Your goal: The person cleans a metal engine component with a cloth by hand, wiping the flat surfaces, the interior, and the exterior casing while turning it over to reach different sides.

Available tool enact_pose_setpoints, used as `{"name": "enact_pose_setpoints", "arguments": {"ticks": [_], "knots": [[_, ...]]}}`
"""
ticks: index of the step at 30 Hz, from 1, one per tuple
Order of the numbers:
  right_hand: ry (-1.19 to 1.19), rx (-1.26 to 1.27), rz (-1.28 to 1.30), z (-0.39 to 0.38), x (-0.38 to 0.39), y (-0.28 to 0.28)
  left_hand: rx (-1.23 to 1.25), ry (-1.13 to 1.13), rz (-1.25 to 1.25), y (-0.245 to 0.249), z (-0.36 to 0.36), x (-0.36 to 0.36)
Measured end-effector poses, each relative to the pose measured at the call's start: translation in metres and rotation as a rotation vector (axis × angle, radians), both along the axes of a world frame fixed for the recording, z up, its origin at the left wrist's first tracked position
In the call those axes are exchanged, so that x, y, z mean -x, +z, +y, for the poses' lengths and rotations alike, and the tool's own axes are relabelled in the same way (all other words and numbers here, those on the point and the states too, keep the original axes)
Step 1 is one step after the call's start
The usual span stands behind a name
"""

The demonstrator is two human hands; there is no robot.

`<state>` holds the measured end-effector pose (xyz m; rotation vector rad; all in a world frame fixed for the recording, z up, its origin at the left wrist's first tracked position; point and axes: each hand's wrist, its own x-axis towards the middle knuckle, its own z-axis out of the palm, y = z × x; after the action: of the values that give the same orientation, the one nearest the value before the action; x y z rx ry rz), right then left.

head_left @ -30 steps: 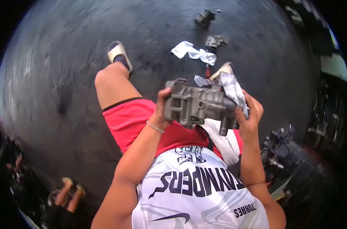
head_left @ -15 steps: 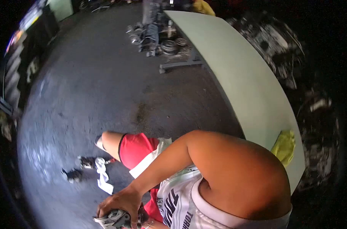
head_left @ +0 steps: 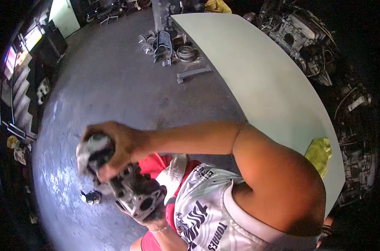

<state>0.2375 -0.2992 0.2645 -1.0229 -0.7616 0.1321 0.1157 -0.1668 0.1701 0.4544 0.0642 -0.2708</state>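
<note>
In my left hand [head_left: 155, 223], low in the view with a bracelet at the wrist, rests a grey cast-metal engine part [head_left: 140, 193]. It has a flange with a round bore and looks like a carburetor. My right hand [head_left: 122, 140] reaches over from the right, its fingers closed around a blurred grey-and-white bundle that looks like a soiled rag [head_left: 83, 157]. The bundle is just above the far end of the engine part and overlaps it in this view. The left fingers are mostly hidden under the metal. A small dark metal part [head_left: 90, 196] lies on the floor beyond.
A long pale table [head_left: 257, 71] runs along the right, with a yellow-green cloth [head_left: 318, 157] at its near end. Engine blocks [head_left: 298, 37] stand behind it. Dumbbells [head_left: 147, 44] and weight plates [head_left: 186, 53] sit on the dark floor [head_left: 114, 79]. Steps [head_left: 22, 96] are at left.
My right hand has risen forward and up with the bundle, and the engine part has come into fuller view. The white cloth on the floor is no longer visible.
</note>
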Motion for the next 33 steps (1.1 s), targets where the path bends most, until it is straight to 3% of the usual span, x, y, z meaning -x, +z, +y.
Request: {"name": "enact_pose_setpoints", "arguments": {"ticks": [1,4,5,7,9,11,12,15,16,19,24,26,27,28,29,33], "knots": [[-0.064,0.009,0.013,-0.005,-0.004,-0.001,0.035,-0.036,0.03,0.019,-0.01,0.001],[0.031,0.072,0.084,-0.02,-0.008,0.003,0.223,-0.132,0.12,-0.03,0.009,0.0],[0.095,0.064,0.047,-0.02,-0.012,-0.001,0.058,-0.021,0.074,-0.052,0.016,0.002],[0.006,0.442,-0.224,-0.026,-0.01,0.005,-0.23,0.108,-0.072,-0.063,0.018,0.002],[-0.003,0.698,-0.577,-0.02,-0.01,0.004,-0.437,0.1,-0.286,-0.039,0.006,0.006],[0.018,0.953,-0.659,-0.012,-0.007,0.011,-0.844,0.265,-0.451,-0.078,0.021,-0.014],[0.045,1.103,-0.659,-0.011,-0.002,0.021,-0.98,0.27,-0.588,-0.072,0.016,-0.026],[0.141,1.062,-0.742,0.006,-0.025,0.01,-1.404,0.372,-0.91,-0.064,0.015,-0.029],[0.114,1.065,-0.773,0.009,-0.037,-0.002,-1.463,0.38,-0.908,-0.069,0.023,-0.027],[-0.05,0.86,-0.858,-0.007,-0.073,-0.011,-1.313,0.311,-0.739,-0.088,0.042,-0.045],[-0.166,0.824,-0.865,-0.068,-0.104,-0.005,-0.387,0.041,-0.09,-0.11,0.0,-0.125],[-0.224,0.944,-0.889,-0.077,-0.134,-0.02,-0.563,0.014,0.081,-0.118,0.006,-0.15],[-0.218,0.947,-0.879,-0.057,-0.126,-0.013,-0.345,-0.059,0.291,-0.092,0.032,-0.152],[-0.148,1.076,-0.774,-0.071,-0.124,-0.006,-0.544,0.078,0.381,-0.073,0.031,-0.151],[-0.145,1.183,-0.724,-0.075,-0.125,-0.011,-0.482,0.022,0.281,-0.081,0.059,-0.149],[-0.312,1.476,-0.692,-0.093,-0.138,-0.076,-0.849,0.153,0.321,-0.09,0.178,-0.094]]}}
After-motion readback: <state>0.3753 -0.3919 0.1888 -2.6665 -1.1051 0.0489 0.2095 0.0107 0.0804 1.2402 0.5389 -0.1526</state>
